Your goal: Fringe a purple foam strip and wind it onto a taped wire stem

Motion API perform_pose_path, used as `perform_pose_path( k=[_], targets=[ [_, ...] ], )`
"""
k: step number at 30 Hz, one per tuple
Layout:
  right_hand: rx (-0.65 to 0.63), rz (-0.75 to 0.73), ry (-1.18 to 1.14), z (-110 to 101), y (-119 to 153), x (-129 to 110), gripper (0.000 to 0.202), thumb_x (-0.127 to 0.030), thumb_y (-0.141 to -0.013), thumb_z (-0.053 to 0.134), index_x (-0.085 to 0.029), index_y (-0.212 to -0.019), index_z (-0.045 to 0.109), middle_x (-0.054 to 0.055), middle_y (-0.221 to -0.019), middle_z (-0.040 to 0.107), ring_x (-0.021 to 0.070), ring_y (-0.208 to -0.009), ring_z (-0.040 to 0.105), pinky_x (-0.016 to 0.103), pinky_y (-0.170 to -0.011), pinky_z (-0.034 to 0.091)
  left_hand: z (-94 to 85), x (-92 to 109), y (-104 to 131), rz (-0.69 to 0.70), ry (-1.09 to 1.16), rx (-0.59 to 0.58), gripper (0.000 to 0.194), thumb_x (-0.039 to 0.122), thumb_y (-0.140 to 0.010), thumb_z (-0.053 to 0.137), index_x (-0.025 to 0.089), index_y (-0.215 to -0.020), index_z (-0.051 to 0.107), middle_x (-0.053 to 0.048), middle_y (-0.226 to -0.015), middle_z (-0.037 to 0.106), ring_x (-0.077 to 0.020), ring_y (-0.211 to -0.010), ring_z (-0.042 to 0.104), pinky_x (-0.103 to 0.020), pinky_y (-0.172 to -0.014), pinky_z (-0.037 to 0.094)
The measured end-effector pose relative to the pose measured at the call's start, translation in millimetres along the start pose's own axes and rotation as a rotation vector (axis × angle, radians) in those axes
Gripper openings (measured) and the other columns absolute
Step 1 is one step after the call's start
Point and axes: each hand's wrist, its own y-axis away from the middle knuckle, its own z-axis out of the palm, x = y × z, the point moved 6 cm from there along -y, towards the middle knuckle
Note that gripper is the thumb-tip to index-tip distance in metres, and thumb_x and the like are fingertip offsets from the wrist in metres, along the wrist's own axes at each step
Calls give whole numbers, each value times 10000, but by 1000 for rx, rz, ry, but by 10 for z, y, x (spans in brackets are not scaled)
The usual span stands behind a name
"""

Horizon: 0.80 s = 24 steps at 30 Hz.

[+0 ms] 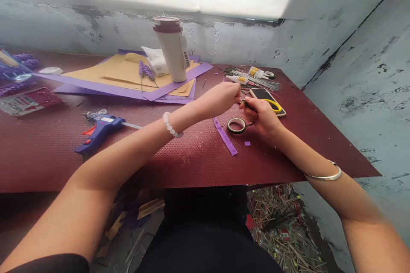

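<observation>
My left hand is closed in a pinch above the table, its fingertips meeting those of my right hand; what it holds is hidden. Between thumb and fingers, my right hand grips a dark strip that looks like tape. Just below it lies a tape roll, its dark tail running toward that hand. Beside the roll are a narrow purple crepe paper strip and a small purple scrap. Yellow-handled scissors and a phone lie behind my right hand, partly covered.
To the left rests a blue glue gun. Behind it stand a coffee cup and tissue pack on brown and purple paper, with purple flower sprigs. Glue bottles and thin wires lie back right.
</observation>
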Motion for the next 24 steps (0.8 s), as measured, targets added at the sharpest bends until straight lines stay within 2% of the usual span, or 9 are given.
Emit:
perform_pose_path(
  k=[3, 6, 9, 12, 15, 19, 24],
  targets=[
    [-40, -68, 54, 17, 9, -36, 282, -406, -776, 626, -173, -625, 577, -104, -437, 239, 55, -417, 142, 241, -432, 122, 3, 12, 21, -82, 121, -124, 174, 173, -894, 499, 107, -878, 659, -49, -793, 628, -132, -711, 532, -257, -674, 395],
    [-76, -112, 92, 41, 20, -70, 321, -462, -736, 662, -176, -619, 577, -106, -443, 252, 48, -414, 153, 245, -429, 112, 81, 13, 63, -161, 334, -364, 248, 199, -926, 422, 119, -852, 645, -29, -749, 586, -111, -605, 479, -259, -612, 389],
    [-80, -127, 108, 46, 26, -91, 336, -478, -724, 667, -176, -614, 573, -98, -445, 289, 46, -413, 181, 247, -428, 113, 106, -17, 80, -197, 530, -439, 249, 219, -923, 412, 143, -818, 625, -6, -674, 493, -115, -568, 426, -274, -573, 353],
    [-71, -135, 112, 34, 27, -100, 341, -478, -722, 671, -173, -607, 570, -91, -449, 314, 45, -416, 196, 246, -429, 118, 124, -51, 77, -193, 626, -453, 252, 272, -915, 443, 164, -790, 633, 10, -615, 407, -120, -547, 385, -293, -569, 316],
    [-69, -133, 104, 24, 21, -87, 358, -499, -723, 678, -175, -616, 569, -96, -447, 298, 47, -417, 181, 245, -429, 117, 119, -73, 60, -205, 626, -421, 266, 300, -922, 460, 155, -776, 628, 15, -611, 375, -102, -538, 354, -290, -565, 291],
    [-36, -96, 83, 12, 9, -56, 438, -569, -828, 578, -181, -626, 561, -89, -433, 279, 62, -416, 170, 251, -431, 134, 97, -74, 30, -199, 557, -358, 251, 278, -916, 477, 130, -768, 616, -4, -642, 434, -81, -544, 380, -260, -555, 307],
    [-53, -5, 40, 42, 17, -35, 495, -564, -937, 451, -179, -648, 562, -78, -433, 281, 73, -413, 162, 254, -436, 138, 76, -105, 9, -169, 425, -271, 256, 271, -904, 477, 115, -805, 655, -45, -687, 540, -94, -555, 451, -255, -544, 350]
  ],
)
